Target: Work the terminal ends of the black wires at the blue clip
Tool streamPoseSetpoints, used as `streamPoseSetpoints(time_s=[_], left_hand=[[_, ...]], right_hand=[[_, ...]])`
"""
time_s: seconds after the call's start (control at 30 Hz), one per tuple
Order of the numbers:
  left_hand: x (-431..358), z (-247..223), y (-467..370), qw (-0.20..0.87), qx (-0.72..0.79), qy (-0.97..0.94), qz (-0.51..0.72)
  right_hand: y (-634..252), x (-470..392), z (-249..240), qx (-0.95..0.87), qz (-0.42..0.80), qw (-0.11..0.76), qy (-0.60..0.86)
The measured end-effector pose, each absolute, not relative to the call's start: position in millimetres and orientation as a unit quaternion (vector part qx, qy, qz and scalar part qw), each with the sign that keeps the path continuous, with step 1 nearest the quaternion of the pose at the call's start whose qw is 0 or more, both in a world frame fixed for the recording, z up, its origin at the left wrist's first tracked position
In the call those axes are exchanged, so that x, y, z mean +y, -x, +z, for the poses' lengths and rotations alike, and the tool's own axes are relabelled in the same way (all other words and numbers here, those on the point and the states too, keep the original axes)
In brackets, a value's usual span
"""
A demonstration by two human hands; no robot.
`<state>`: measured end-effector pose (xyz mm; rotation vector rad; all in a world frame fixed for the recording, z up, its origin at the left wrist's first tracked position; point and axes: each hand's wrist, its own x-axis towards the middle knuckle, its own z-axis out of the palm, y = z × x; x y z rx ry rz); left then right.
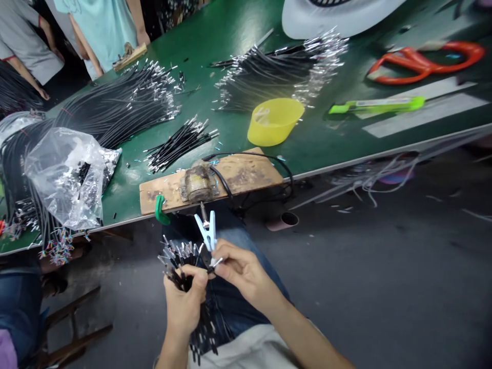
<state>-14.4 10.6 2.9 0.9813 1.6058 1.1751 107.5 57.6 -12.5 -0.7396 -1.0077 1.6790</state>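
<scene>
My left hand [185,302] is closed around a bundle of short black cables [203,328] with silvery ends, held above my lap. With fingers pinched, my right hand [240,269] holds the end of one cable [216,263] just right of the bundle. A light blue clothespin [207,233] stands above my right fingertips, below a metal tip that sticks out from the soldering-like device [200,182] on a wooden board [249,171]. A green clamp [161,209] grips the board's left part at the table edge.
The green table [319,154] carries cable piles [180,143], a yellow ring-shaped container [274,123], a green cutter [376,105], orange-handled scissors [423,64] and a plastic bag [65,174]. Other people [103,31] stand beyond it. A wooden stool [73,328] is at lower left.
</scene>
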Motion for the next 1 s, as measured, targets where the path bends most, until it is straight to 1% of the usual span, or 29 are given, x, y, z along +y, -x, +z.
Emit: streamPoseSetpoints(time_s=[0.13,0.2,0.3,0.37,0.53,0.67,0.87,1.0], left_hand=[[13.6,15.2,14.4,0.46,0.619,-0.421,0.477],[16.0,17.7,14.8,0.46,0.617,-0.427,0.476],[16.5,18.1,14.3,0.454,0.62,-0.43,0.474],[15.3,18.9,14.4,0.445,0.623,-0.433,0.476],[13.7,24.9,17.6,0.389,0.636,-0.456,0.485],[16.0,28.8,19.4,0.36,0.629,-0.471,0.503],[19.7,33.8,16.2,0.332,0.628,-0.491,0.504],[26.7,35.1,11.9,0.315,0.628,-0.5,0.506]], right_hand=[[-105.4,60.2,-11.0,-0.277,0.841,0.424,0.189],[-104.7,63.2,-9.8,-0.238,0.87,0.392,0.18],[-105.2,71.1,-6.7,-0.216,0.876,0.376,0.213],[-106.5,79.5,-3.1,-0.207,0.863,0.391,0.246],[-105.6,100.8,10.0,-0.217,0.791,0.485,0.302],[-98.0,101.9,14.0,-0.255,0.796,0.475,0.276],[-86.9,102.9,8.4,-0.176,0.838,0.484,0.179],[-84.5,108.2,12.0,-0.134,0.848,0.484,0.169]])
